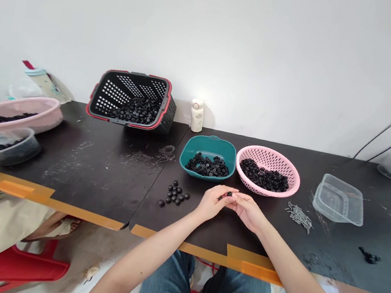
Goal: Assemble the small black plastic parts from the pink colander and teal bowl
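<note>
My left hand (pixel 213 202) and my right hand (pixel 247 211) meet over the table's front half. Between their fingertips they pinch a small black round part (pixel 229 194), mostly covered by the fingers. Left of my hands lies a loose group of small black round parts (pixel 174 193) on the dark tabletop. Just beyond my hands stand a teal tub (pixel 211 141) holding small black rings (pixel 208 165) and a pink perforated basket (pixel 293 178) holding more black pieces (pixel 264 176). To the right is a pile of thin grey pins (pixel 299 217).
A dark crate with red trim (pixel 166 106), partly filled with black parts, leans at the back left. Beside it stands a white bottle (pixel 196 115). A clear plastic box (pixel 339 200) and a small black cluster (pixel 369 256) are at right. Another person sits at far left near a pink basin (pixel 48 117).
</note>
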`<state>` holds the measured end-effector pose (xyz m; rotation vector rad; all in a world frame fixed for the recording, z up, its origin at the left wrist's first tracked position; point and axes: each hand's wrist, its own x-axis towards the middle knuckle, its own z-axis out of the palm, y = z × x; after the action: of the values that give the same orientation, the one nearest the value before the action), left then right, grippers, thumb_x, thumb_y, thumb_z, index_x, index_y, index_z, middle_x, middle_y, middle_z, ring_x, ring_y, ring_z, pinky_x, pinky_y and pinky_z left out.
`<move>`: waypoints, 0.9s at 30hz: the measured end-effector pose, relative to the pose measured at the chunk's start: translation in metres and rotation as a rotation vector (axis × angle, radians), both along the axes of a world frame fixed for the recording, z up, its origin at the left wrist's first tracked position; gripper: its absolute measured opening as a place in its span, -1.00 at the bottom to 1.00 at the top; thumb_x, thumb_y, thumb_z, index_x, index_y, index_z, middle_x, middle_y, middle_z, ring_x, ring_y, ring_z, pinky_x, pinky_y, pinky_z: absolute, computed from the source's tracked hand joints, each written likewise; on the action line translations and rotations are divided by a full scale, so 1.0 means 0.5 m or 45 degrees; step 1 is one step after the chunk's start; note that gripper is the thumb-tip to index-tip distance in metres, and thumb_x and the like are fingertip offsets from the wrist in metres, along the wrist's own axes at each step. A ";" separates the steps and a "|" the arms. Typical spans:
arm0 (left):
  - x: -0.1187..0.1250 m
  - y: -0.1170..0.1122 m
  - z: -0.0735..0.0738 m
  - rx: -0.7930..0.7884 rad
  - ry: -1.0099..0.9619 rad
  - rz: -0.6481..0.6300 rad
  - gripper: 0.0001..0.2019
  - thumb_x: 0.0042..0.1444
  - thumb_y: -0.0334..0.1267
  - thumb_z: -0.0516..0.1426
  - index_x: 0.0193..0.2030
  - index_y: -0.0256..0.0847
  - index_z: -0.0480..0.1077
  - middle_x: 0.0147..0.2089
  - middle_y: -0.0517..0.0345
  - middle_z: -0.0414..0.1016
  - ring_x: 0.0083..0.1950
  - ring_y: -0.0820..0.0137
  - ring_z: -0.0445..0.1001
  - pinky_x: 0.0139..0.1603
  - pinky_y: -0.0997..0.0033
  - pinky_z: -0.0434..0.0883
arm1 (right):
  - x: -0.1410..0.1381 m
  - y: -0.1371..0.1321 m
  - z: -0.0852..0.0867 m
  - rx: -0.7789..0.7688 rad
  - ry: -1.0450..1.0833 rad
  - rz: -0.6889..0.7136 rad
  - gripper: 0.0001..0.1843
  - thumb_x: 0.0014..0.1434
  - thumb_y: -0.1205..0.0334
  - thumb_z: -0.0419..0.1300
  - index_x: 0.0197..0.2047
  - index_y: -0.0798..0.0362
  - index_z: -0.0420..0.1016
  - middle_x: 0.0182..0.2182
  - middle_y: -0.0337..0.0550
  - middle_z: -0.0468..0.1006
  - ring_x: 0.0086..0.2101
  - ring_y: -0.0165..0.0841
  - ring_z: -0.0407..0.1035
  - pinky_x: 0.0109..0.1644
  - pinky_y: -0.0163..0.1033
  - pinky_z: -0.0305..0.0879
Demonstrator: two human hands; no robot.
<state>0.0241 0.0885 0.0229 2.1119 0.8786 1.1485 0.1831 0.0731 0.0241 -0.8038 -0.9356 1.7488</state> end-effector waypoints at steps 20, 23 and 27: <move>-0.001 -0.013 -0.001 0.332 0.154 -0.013 -0.67 0.27 -0.34 -0.07 0.15 -0.19 0.26 0.04 0.01 0.46 -0.05 0.32 0.44 -0.03 0.22 0.43 | -0.016 -0.008 -0.016 0.171 -0.105 -0.164 -0.77 -0.16 0.07 0.43 -0.43 -0.01 0.59 -0.46 -0.22 0.56 -0.39 -0.33 0.42 -0.13 -0.11 0.36; -0.002 -0.011 -0.004 0.313 0.153 -0.001 -0.68 0.28 -0.33 -0.07 0.14 -0.19 0.27 0.02 0.02 0.48 -0.06 0.33 0.44 -0.03 0.23 0.43 | -0.021 -0.011 -0.016 0.184 -0.071 -0.152 -0.79 -0.12 0.08 0.42 -0.41 -0.01 0.59 -0.44 -0.21 0.56 -0.37 -0.32 0.43 -0.11 -0.11 0.37; -0.001 -0.008 -0.002 0.300 0.172 0.060 -0.69 0.29 -0.28 -0.07 0.12 -0.22 0.28 -0.01 0.02 0.48 -0.06 0.33 0.43 -0.03 0.24 0.42 | -0.026 -0.009 -0.010 0.168 -0.019 -0.167 -0.80 -0.01 0.04 0.35 -0.38 -0.02 0.59 -0.39 -0.19 0.56 -0.31 -0.33 0.42 -0.06 -0.11 0.36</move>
<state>0.0236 0.0847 0.0216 2.3944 0.8953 1.1949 0.1702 0.0684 0.0191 -0.7757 -0.9757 1.5535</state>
